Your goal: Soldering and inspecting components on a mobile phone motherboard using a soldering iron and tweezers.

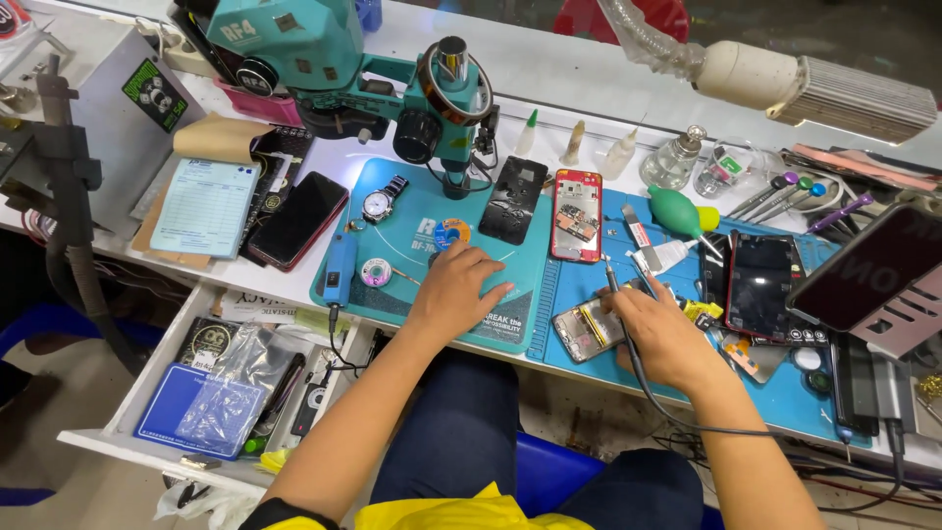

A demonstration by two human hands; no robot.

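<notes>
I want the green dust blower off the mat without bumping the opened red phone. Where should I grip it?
Grip the blower around its fat green bulb, coming from above and the right side. The bulb is the widest, roundest part and lies bare on the blue mat; the red phone lies to its left, so that approach stays away from it.

Left hand [454,291]: flat on the work mat [510,324], just in front of the microscope [392,74].
Right hand [667,334]: on the mat right of the left hand, holding a soldering iron [616,294] over an opened phone [586,327].
Behind the hands: a back cover [514,199] and, to its right, a second open phone [577,215].
Left side of the mat: wristwatch [378,201], with a closed phone [297,220] and notepad [204,207] farther left.
Drawer [118,422]: pulled out below the bench, front left, with plastic bags [231,388] in it.
Far right: tweezers [795,196] behind a dark screen [760,285].
</notes>
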